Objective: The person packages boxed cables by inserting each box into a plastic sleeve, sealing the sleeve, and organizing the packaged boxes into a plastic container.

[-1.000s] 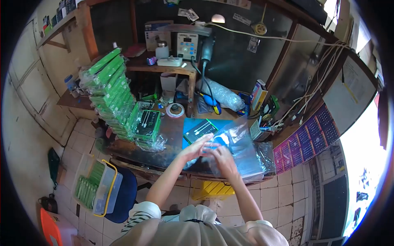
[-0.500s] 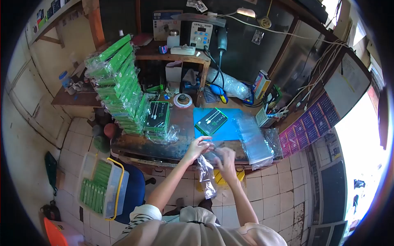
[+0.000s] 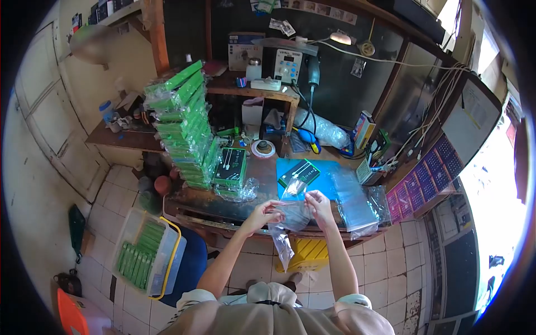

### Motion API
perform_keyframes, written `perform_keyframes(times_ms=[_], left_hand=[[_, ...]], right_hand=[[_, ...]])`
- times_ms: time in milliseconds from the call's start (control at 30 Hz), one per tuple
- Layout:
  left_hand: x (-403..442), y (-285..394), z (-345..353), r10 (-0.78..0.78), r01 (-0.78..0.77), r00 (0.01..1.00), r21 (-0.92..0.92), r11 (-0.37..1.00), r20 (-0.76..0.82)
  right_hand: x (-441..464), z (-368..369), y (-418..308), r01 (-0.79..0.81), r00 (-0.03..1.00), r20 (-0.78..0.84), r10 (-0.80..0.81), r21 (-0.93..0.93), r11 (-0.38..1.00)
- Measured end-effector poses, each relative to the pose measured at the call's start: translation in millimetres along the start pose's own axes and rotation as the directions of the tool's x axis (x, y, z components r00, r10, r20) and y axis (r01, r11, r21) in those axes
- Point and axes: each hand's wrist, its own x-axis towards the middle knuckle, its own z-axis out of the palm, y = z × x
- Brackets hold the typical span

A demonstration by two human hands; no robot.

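Observation:
My left hand (image 3: 261, 217) pinches one side of a clear plastic bag (image 3: 294, 216) in front of the table edge. Closed on the bag's other side is my right hand (image 3: 320, 210), so the film spreads between them and a crumpled part hangs below. Just beyond, a black and green box (image 3: 306, 170) with a white cable pictured on it lies on a blue mat (image 3: 283, 166). Part of the raised film covers the box's near side. Flat clear bags (image 3: 357, 209) lie to the right of the mat.
A tall stack of plastic-wrapped green boxes (image 3: 181, 128) leans at the left, beside a shorter pile (image 3: 230, 165). Below stands a clear bin (image 3: 125, 223) of green boxes on a blue chair (image 3: 192, 259). A hot-air station (image 3: 288, 66) sits on the shelf.
My right hand has moved up and closed on the bag, whose film is now spread wider between both hands. The whole view has shifted, with the scene sitting further right.

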Motion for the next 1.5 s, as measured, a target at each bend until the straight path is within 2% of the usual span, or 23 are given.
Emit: perform_keyframes(times_ms=[67, 133, 200, 267, 333, 400, 467, 533, 567, 667, 700, 767, 800, 867, 933, 1000, 1033, 1133, 1200, 1267, 1333, 1400, 1500], left_hand=[[1.2, 4.0, 4.7, 0.067, -0.066, 0.996, 0.02, 0.998, -0.05], [5.9, 10.6, 9.8, 0.133, -0.129, 0.986, 0.038, 0.991, -0.102], [18.4, 21.3, 12.2, 0.213, -0.201, 0.965, 0.089, 0.976, -0.155], [28.6, 26.7, 15.6, 0.277, -0.246, 0.937, 0.164, 0.955, -0.211], [30.7, 38.8, 20.2, 0.424, -0.291, 0.876, 0.448, 0.846, -0.232], [27.9, 45.4, 26.7, 0.443, -0.3, 0.849, 0.427, 0.853, -0.288], [24.4, 48.9, 26.1, 0.416, -0.258, 0.863, 0.457, 0.851, -0.287], [20.3, 51.7, 28.8, 0.415, -0.265, 0.862, 0.439, 0.859, -0.29], [19.4, 52.1, 30.4, 0.411, -0.27, 0.862, 0.419, 0.867, -0.296], [25.0, 40.2, 24.8, 0.455, -0.301, 0.852, 0.47, 0.83, -0.258], [22.4, 45.0, 30.3, 0.452, -0.302, 0.856, 0.468, 0.831, -0.25], [12.7, 64.3, 44.6, 0.66, -0.493, 0.726, 0.524, 0.694, -0.192], [11.2, 70.1, 45.1, 0.659, -0.493, 0.728, 0.523, 0.695, -0.189], [10.4, 79.4, 43.1, 0.751, -0.556, 0.654, 0.731, 0.395, 0.093], [13.3, 79.0, 39.8, 0.752, -0.558, 0.644, 0.76, 0.335, 0.142], [13.1, 82.4, 35.4, 0.714, -0.543, 0.649, 0.817, 0.195, 0.261], [11.8, 84.1, 35.4, 0.739, -0.559, 0.614, 0.814, 0.159, 0.278], [8.6, 85.9, 28.3, 0.746, -0.568, 0.583, 0.818, 0.091, 0.322], [5.4, 86.9, 28.5, 0.776, -0.567, 0.555, 0.819, 0.088, 0.3], [-0.9, 89.4, 28.7, 0.833, -0.606, 0.485, 0.789, 0.101, 0.266], [-3.3, 87.3, 28.3, 0.83, -0.618, 0.493, 0.777, 0.123, 0.26], [-5.5, 84.2, 24.7, 0.779, -0.633, 0.534, 0.766, 0.111, 0.328], [-6.3, 81.1, 17.7, 0.739, -0.623, 0.582, 0.77, 0.139, 0.338]], right_hand=[[-5.5, 13.3, -23.0, 0.064, 0.997, -0.037, -0.065, -0.052, 0.997], [-10.2, 19.5, -34.4, 0.165, 0.985, 0.024, -0.17, -0.396, 0.903], [-17.9, 29.2, -40.5, 0.184, 0.98, 0.012, -0.198, -0.432, 0.883], [-23.8, 31.4, -42.4, 0.259, 0.96, 0.055, -0.274, -0.55, 0.794], [-30.4, 33.7, -47.1, 0.294, 0.947, 0.058, -0.315, -0.552, 0.78], [-36.9, 36.6, -57.4, 0.372, 0.885, 0.034, -0.463, -0.648, 0.665], [-42.0, 39.6, -68.3, 0.365, 0.875, -0.002, -0.483, -0.654, 0.663], [-45.5, 42.4, -75.7, 0.354, 0.866, -0.102, -0.489, -0.565, 0.746], [-44.3, 37.3, -74.9, 0.356, 0.868, -0.053, -0.494, -0.628, 0.692], [-48.8, 37.5, -79.6, 0.346, 0.884, -0.026, -0.466, -0.635, 0.691], [-50.3, 38.9, -79.4, 0.383, 0.862, -0.032, -0.506, -0.614, 0.69], [-53.3, 36.9, -75.2, 0.391, 0.852, -0.03, -0.522, -0.626, 0.675], [-54.7, 36.3, -73.7, 0.406, 0.842, -0.02, -0.539, -0.635, 0.657], [-59.6, 36.9, -73.6, 0.407, 0.837, -0.015, -0.548, -0.652, 0.639], [-64.5, 37.6, -74.8, 0.414, 0.829, -0.004, -0.559, -0.669, 0.617], [-66.0, 40.2, -76.3, 0.444, 0.8, 0.011, -0.6, -0.685, 0.578], [-64.9, 40.7, -76.0, 0.458, 0.796, 0.027, -0.604, -0.679, 0.574], [-63.4, 41.0, -74.0, 0.446, 0.821, 0.035, -0.57, -0.663, 0.601], [-62.2, 42.5, -73.4, 0.482, 0.8, 0.096, -0.593, -0.69, 0.539], [-61.5, 46.9, -72.5, 0.462, 0.833, 0.098, -0.545, -0.665, 0.587], [-58.4, 47.8, -64.6, 0.521, 0.793, 0.147, -0.591, -0.666, 0.534], [-58.4, 47.2, -62.0, 0.509, 0.804, 0.154, -0.575, -0.677, 0.532], [-63.3, 47.6, -62.2, 0.5, 0.8, 0.132, -0.585, -0.686, 0.529]])
